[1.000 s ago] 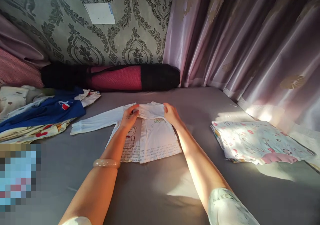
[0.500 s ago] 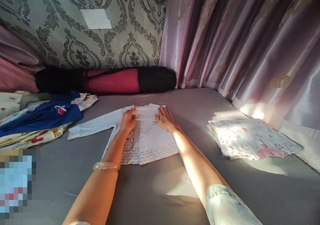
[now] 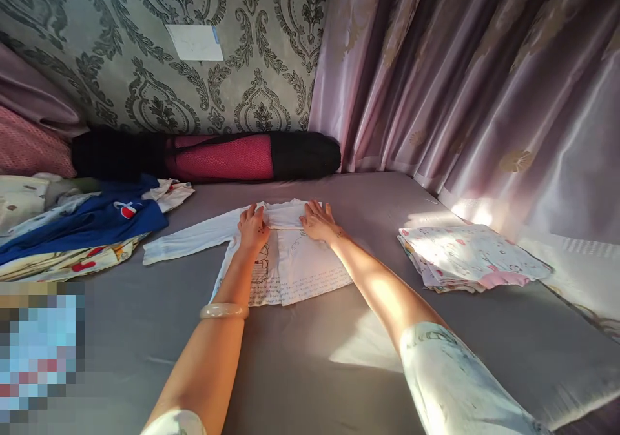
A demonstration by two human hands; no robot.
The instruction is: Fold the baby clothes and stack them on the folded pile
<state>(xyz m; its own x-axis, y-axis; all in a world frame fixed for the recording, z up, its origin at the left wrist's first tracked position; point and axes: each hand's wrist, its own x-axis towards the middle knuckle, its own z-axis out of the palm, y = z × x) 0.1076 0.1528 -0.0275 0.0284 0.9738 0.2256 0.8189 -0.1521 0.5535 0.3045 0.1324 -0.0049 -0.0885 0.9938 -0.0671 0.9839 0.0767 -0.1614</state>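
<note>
A small white long-sleeved shirt [image 3: 310, 270] with a bear drawing and rows of print lies on the grey bedsheet. One sleeve [image 3: 188, 237] stretches out to the left; the other lies folded across the upper chest. My left hand [image 3: 254, 226] rests on the shirt near the left shoulder, fingers slightly apart. Pressed flat on the folded sleeve at the right shoulder is my right hand [image 3: 318, 221], its fingers spread. Both hands partly cover the collar area. A bangle [image 3: 224, 311] circles my left wrist area.
To the right sits a stack of folded patterned clothes [image 3: 469, 254]. A pile of loose clothes [image 3: 97, 222], with a navy piece on it, lies at the left. A long black and red roll [image 3: 217, 157] runs along the wall. Purple curtains [image 3: 411, 67] hang at the right.
My left hand has loosened from its pinch near the shoulder and now lies flatter, fingers apart. The right hand stays on the folded sleeve, fingers a little more spread. The view has shifted slightly.
</note>
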